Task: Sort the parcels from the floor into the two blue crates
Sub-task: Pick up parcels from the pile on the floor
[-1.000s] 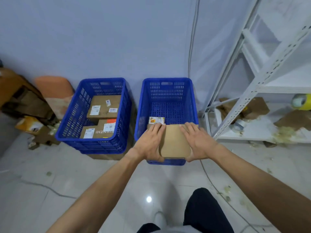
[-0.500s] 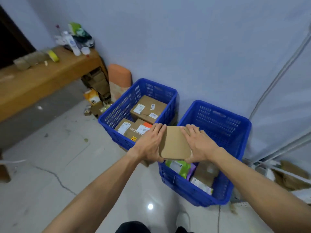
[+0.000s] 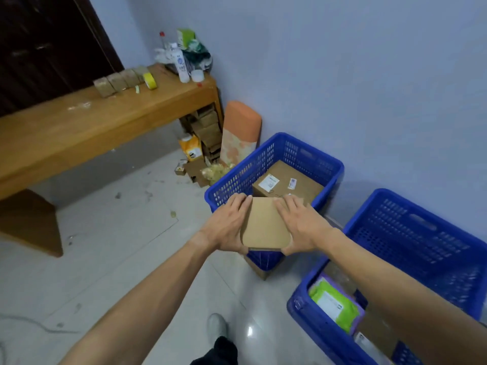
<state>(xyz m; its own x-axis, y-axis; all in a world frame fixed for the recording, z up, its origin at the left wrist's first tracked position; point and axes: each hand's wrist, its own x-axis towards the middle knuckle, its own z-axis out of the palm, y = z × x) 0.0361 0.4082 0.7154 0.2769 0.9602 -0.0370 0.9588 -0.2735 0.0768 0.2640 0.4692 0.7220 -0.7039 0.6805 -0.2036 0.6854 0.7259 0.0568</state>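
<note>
A flat brown cardboard parcel (image 3: 266, 223) is held between my left hand (image 3: 226, 227) and my right hand (image 3: 303, 225), each gripping one side with fingers over the top and thumb beneath. It hovers over the near end of the left blue crate (image 3: 263, 154), which contains brown boxes (image 3: 287, 184) with white labels. The right blue crate (image 3: 411, 248) stands at the lower right and holds a green pouch (image 3: 333, 304) and cardboard parcels.
A long wooden bench (image 3: 79, 127) with bottles, tape and small blocks runs along the left. An orange cushion (image 3: 241, 133) and cardboard scraps lean in the corner behind the left crate. Pale tiled floor (image 3: 118, 259) lies before me; my shoe (image 3: 217, 326) shows below.
The view swung left and the held parcel moved from above the right crate to above the left crate. Both hands kept their grip.
</note>
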